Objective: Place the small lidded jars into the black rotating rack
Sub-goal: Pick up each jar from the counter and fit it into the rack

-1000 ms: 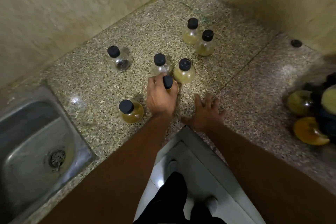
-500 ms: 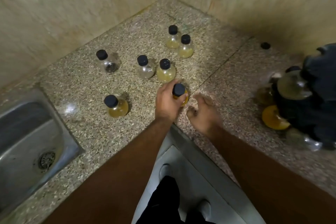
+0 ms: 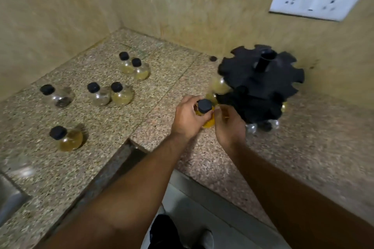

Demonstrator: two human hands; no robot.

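Observation:
A small jar [image 3: 205,109] with a black lid and yellow contents is held between both hands, just left of the black rotating rack [image 3: 261,83]. My left hand [image 3: 187,117] wraps its left side. My right hand [image 3: 229,125] touches its right side with the fingers curled. The rack has notched tiers and a centre post; a few jars [image 3: 219,86] hang in its slots. Several more lidded jars stand on the counter to the left: one near the front [image 3: 66,139], a pair [image 3: 110,95], another pair [image 3: 134,67] near the corner, and one [image 3: 58,96] far left.
The speckled stone counter [image 3: 162,79] runs into a wall corner. A steel sink [image 3: 10,196] edge shows at bottom left. A loose black lid [image 3: 213,59] lies by the wall. A white socket plate [image 3: 315,1] is on the right wall. The floor and my feet are below.
My left hand lifted the jar off the counter and carried it right toward the rack. My right hand rose from the counter to meet it. The view swung right, bringing the rack in.

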